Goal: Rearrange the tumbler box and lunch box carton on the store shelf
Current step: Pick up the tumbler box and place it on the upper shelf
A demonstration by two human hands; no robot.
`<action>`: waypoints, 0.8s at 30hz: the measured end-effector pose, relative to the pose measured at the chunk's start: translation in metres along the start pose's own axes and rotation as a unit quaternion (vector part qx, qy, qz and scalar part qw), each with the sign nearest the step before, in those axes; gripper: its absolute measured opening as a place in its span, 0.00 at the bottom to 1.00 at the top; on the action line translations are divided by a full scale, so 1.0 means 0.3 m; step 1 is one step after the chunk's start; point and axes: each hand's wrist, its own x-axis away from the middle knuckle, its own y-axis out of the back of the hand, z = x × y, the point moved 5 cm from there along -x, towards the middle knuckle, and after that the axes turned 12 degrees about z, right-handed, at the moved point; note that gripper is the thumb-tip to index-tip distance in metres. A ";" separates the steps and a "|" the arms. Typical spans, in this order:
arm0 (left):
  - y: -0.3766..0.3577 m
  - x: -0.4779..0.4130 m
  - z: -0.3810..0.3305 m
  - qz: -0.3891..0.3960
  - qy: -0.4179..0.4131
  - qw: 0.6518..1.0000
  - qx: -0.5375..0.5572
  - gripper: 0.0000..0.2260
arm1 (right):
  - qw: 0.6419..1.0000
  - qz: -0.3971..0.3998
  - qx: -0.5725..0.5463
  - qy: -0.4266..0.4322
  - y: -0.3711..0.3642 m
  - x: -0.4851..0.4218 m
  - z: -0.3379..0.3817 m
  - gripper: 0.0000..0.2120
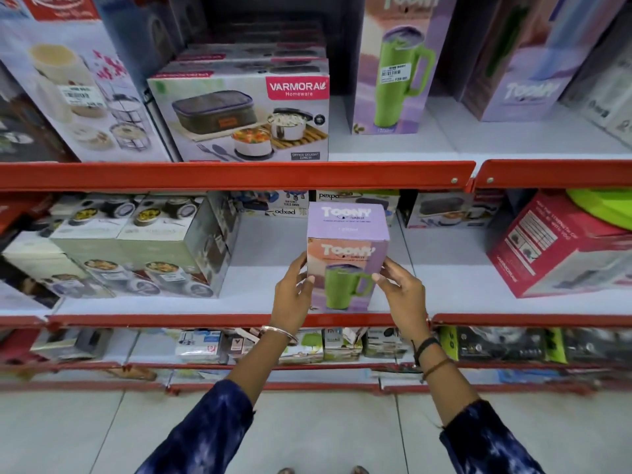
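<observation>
A lilac tumbler box (347,254) with a green mug printed on its front stands upright near the front edge of the middle shelf. My left hand (292,294) presses its left side and my right hand (402,290) presses its right side, so both hands hold it. A lunch box carton (242,118) marked Varmora stands on the upper shelf, above and to the left, with similar cartons stacked behind it. A taller tumbler box (393,66) of the same kind stands to the right of that carton.
Red shelf lips (236,174) run across each level. Green-white lunch box cartons (136,248) fill the middle shelf's left, and a red carton (561,248) sits at its right. Bare white shelf (266,268) surrounds the held box. Small boxes line the lower shelf.
</observation>
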 end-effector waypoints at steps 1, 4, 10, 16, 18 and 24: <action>0.013 0.020 -0.029 -0.012 -0.015 1.000 0.008 0.19 | 1.000 -0.007 -0.015 0.015 0.015 0.012 0.033 0.18; 0.055 0.073 -0.128 -0.050 -0.051 0.997 0.023 0.18 | 0.996 -0.041 -0.062 0.040 0.061 0.031 0.133 0.17; 0.132 0.081 -0.322 -0.091 -0.096 0.990 0.051 0.15 | 0.990 -0.064 -0.070 0.107 0.137 -0.010 0.335 0.16; 0.172 0.033 -0.420 -0.097 -0.096 0.990 0.023 0.14 | 0.988 -0.043 -0.066 0.135 0.180 -0.031 0.420 0.16; 0.171 0.034 -0.436 -0.097 -0.099 0.990 0.007 0.14 | 0.988 -0.039 -0.065 0.138 0.185 -0.028 0.423 0.16; 0.169 0.031 -0.480 -0.098 -0.113 0.989 0.003 0.13 | 0.986 -0.053 -0.051 0.149 0.210 -0.023 0.461 0.14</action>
